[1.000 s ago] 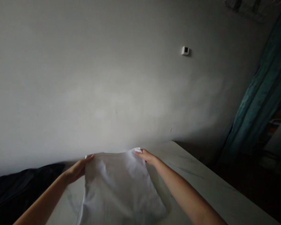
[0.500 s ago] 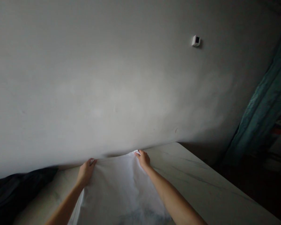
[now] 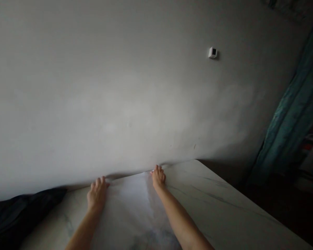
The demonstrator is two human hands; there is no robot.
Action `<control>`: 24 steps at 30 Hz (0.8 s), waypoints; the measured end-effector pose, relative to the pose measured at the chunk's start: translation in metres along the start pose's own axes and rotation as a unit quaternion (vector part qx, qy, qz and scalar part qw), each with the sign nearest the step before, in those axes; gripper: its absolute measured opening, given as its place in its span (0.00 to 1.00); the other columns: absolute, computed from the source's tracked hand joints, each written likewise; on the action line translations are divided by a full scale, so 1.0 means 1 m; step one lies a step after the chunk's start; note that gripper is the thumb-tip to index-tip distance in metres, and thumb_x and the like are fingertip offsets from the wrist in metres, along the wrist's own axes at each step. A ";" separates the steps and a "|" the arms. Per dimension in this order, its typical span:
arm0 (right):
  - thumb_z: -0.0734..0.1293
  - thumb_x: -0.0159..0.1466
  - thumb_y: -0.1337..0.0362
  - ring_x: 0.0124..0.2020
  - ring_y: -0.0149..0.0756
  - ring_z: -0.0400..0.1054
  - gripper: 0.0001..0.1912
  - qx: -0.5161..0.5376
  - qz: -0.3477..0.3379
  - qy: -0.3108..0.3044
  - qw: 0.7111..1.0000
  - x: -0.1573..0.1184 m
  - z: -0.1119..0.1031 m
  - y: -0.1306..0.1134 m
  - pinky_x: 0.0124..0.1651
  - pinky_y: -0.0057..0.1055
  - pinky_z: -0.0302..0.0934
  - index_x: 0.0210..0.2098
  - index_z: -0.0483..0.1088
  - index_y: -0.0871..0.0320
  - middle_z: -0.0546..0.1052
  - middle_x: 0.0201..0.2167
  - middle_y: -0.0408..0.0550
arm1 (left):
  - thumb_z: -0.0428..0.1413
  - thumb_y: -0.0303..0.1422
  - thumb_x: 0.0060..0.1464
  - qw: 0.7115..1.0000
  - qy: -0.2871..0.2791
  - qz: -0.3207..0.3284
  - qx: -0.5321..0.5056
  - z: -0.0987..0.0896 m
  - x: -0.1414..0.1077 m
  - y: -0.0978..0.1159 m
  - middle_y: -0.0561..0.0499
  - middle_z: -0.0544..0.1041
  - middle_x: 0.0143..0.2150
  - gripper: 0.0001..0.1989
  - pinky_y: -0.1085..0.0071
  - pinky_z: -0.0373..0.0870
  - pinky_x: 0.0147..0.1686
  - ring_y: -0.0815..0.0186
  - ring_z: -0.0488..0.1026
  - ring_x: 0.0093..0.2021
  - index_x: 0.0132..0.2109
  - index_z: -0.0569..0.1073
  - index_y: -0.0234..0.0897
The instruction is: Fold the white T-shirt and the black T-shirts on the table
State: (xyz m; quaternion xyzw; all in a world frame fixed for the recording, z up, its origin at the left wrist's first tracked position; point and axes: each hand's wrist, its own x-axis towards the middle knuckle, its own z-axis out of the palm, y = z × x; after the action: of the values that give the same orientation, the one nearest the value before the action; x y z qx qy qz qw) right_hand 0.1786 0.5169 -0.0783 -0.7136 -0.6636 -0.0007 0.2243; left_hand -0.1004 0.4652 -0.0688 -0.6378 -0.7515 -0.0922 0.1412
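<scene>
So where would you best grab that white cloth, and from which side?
Likely by its two far corners, from the near side: the white cloth lies spread on the table, its far edge running near the wall, left hand and right hand at its ends. Pinching there should keep the edge stretched.

Light dim and diffuse; I cannot place its source. The wall (image 3: 130, 104) is palest in a soft patch above the far edge of the table (image 3: 214, 201), dimming toward the upper right. Near-black shadow lies beyond the table's right edge, swallowing the curtain (image 3: 284, 118) foot. I see the white cloth (image 3: 130, 198) blurred, its dark marking (image 3: 158, 239) smeared.
</scene>
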 end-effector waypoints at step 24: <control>0.55 0.71 0.53 0.72 0.47 0.38 0.31 -0.023 -0.085 -0.131 0.987 -0.039 -0.011 -0.019 0.69 0.50 0.21 0.68 0.55 0.64 0.49 0.70 0.62 | 0.45 0.30 0.64 0.995 -0.024 0.077 -0.066 -0.005 -0.039 0.018 0.31 0.63 0.67 0.23 0.47 0.41 0.68 0.44 0.51 0.69 0.62 0.67 0.27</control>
State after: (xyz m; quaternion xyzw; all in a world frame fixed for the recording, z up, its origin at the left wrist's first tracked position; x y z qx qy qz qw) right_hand 0.1587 0.4769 -0.0741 -0.6535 -0.7453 0.0590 0.1181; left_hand -0.0766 0.4305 -0.0776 -0.7038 -0.6955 -0.1149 0.0878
